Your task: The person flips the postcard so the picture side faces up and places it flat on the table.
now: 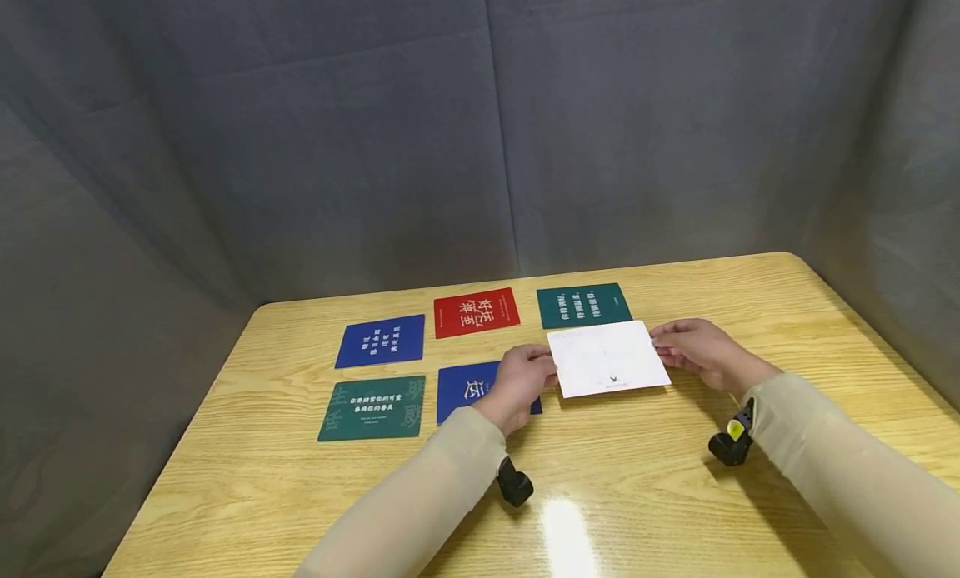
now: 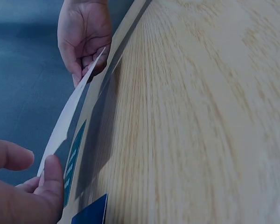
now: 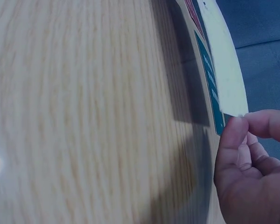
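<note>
A card [image 1: 607, 359], its white side facing me, is held above the table between both hands. My left hand [image 1: 519, 385] pinches its left edge; in the left wrist view the thumb [image 2: 52, 179] lies against the card's near end. At the opposite edge my right hand [image 1: 697, 353] pinches a corner between thumb and forefinger, plain in the right wrist view, where the card [image 3: 226, 65] bends slightly. Behind it lies a green card [image 1: 583, 306] with white writing. A blue card [image 1: 465, 386] lies partly hidden under my left hand and wrist.
Left of the hands, a red card [image 1: 477, 312], another blue card [image 1: 380, 341] and another green card [image 1: 372, 409] lie flat on the wooden table [image 1: 247, 478]. A grey curtain [image 1: 375, 145] hangs behind and at both sides. Each wrist wears a black camera mount [image 1: 514, 483].
</note>
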The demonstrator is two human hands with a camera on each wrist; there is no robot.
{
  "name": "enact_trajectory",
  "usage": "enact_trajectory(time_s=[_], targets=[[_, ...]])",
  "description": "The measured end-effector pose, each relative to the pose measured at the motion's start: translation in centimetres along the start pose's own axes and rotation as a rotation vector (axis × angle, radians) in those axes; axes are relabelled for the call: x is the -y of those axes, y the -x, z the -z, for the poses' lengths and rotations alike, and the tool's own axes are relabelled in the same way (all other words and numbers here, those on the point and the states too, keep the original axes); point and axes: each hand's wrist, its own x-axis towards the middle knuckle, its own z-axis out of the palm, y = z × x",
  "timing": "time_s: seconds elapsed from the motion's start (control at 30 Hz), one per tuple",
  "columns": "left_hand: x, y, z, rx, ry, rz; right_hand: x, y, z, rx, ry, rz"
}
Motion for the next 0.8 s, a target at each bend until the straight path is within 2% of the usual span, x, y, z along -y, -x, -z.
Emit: enact_trajectory(time_s=[0.23, 0.5, 0.67, 0.8], targets=[[0.39, -0.20, 0.31, 0.006, -0.002, -0.009, -0.30, -0.13, 0.00, 0.001, -0.021, -0.011], [0.03, -0.32, 0.75, 0.017, -0.044, -0.020, -0.06, -0.02, 0.23, 0.031, -0.033, -0.019], [-0.03, -0.29, 0.83, 0.009, -0.083, -0.031, -0.08, 0.11, 0.17, 0.047, -0.028, -0.006], [0.09, -0.31, 0.80, 0.003, -0.081, -0.024, -0.14, 0.08, 0.12, 0.059, -0.026, 0.013]])
